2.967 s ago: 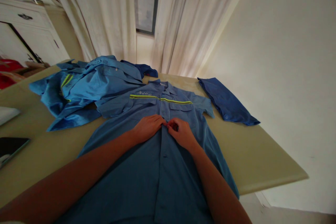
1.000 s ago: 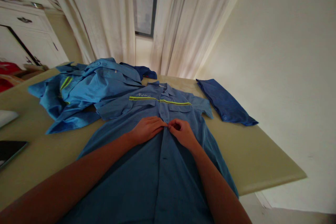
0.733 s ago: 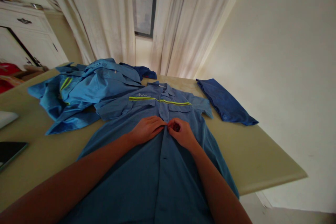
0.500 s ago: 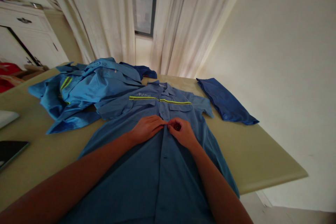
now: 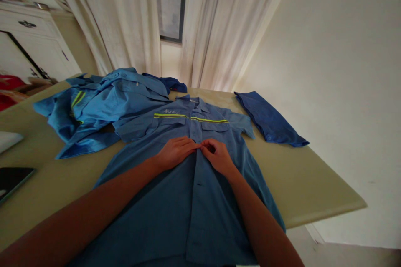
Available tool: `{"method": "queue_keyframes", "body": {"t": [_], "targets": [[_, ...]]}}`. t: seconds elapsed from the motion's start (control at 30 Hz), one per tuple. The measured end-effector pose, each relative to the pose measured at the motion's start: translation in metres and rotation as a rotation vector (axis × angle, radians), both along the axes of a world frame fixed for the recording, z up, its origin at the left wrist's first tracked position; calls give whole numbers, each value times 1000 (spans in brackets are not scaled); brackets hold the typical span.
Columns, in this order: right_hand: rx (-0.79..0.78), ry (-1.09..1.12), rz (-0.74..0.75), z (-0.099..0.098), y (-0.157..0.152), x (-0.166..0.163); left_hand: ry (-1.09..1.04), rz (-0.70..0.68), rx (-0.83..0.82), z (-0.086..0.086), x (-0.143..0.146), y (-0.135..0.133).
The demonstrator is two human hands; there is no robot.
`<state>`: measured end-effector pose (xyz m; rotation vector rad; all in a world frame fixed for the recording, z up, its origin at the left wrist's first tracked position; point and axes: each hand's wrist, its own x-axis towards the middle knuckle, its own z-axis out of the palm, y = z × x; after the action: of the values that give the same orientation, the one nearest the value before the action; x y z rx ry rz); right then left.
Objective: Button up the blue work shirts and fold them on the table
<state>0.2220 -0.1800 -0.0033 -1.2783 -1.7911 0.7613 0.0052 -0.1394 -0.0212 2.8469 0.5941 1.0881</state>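
Note:
A blue work shirt [image 5: 188,200] with a yellow-green stripe across the chest lies flat, front up, on a beige table [image 5: 300,183]. Both my hands meet on its button placket, just below the chest pockets. My left hand [image 5: 175,152] rests knuckles up with its fingertips pinched on the placket's edge. My right hand [image 5: 216,157] is curled, thumb and fingers pinching the same spot of the placket from the other side. Whatever lies between the fingertips is too small to make out.
A heap of lighter blue shirts [image 5: 100,104] covers the table's far left. A folded dark blue garment [image 5: 269,121] lies at the far right. A dark tablet [image 5: 12,177] and a white object [image 5: 8,139] sit at the left edge. White curtains [image 5: 125,21] hang behind.
Both hands have stayed on the same spot of the placket, with only small finger movements. The view has shifted slightly.

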Motion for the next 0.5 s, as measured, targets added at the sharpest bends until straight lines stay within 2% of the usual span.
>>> {"method": "queue_keyframes", "body": {"t": [0.23,0.5], "targets": [[21,-22,5,-1,0,2,10,46,-24,0,0,-3],[98,-142,8,3,-3,2,14,88,-206,1,1,-3]]}}
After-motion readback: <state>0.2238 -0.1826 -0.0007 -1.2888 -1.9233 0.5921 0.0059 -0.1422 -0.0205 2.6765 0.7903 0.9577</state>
